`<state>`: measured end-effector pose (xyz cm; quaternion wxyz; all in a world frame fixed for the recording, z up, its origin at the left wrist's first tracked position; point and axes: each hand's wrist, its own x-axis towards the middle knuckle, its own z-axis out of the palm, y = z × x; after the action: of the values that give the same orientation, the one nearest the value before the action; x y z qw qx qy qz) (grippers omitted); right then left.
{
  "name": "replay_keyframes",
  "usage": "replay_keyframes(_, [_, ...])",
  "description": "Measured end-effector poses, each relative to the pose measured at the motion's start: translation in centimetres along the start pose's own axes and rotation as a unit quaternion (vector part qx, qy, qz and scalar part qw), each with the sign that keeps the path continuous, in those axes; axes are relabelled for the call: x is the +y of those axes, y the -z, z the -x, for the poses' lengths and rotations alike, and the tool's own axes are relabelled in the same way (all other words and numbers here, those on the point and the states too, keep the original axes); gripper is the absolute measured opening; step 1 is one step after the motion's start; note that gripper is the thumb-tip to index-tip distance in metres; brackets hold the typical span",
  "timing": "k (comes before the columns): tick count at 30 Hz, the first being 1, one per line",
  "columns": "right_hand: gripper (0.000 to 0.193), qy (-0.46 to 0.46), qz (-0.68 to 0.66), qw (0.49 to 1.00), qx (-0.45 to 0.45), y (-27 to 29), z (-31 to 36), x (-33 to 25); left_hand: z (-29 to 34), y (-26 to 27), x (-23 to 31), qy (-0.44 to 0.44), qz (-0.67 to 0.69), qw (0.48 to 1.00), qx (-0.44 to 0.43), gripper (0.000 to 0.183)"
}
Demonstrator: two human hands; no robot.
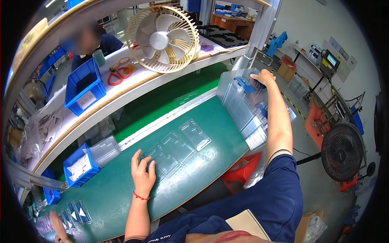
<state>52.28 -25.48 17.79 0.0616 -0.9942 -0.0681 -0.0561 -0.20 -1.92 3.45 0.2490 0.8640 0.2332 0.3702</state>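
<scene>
Clear plastic blister trays lie in a slanting row on the green bench. My left hand is over the near left end of that row, its fingers spread and nothing seen in them. Whether its fingertips touch the nearest tray cannot be made out. Stretched out to the far right, my right hand is at a stack of clear plastic packs with blue pieces among them. Its fingers are curled together at the top of the stack, and what they grip is hidden.
A shelf behind the bench bears a cream fan, red-handled scissors and a blue bin. Another blue bin with white pieces stands at left. A co-worker's hand is beside small packs. A red stool stands below the edge.
</scene>
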Motion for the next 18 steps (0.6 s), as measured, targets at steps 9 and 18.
replay_keyframes(9, [0.057, 0.087, -0.032, 0.994, 0.062, 1.9, 4.4, -3.8, -0.1, -0.3, 0.0, -0.003, 0.007, 1.0, -0.009, 0.014])
replay_keyframes(18, [0.058, 0.221, -0.141, 0.965, -0.007, -2.7, 1.3, -2.7, 0.2, -0.1, 0.2, -0.021, 0.015, 1.0, 0.014, 0.013])
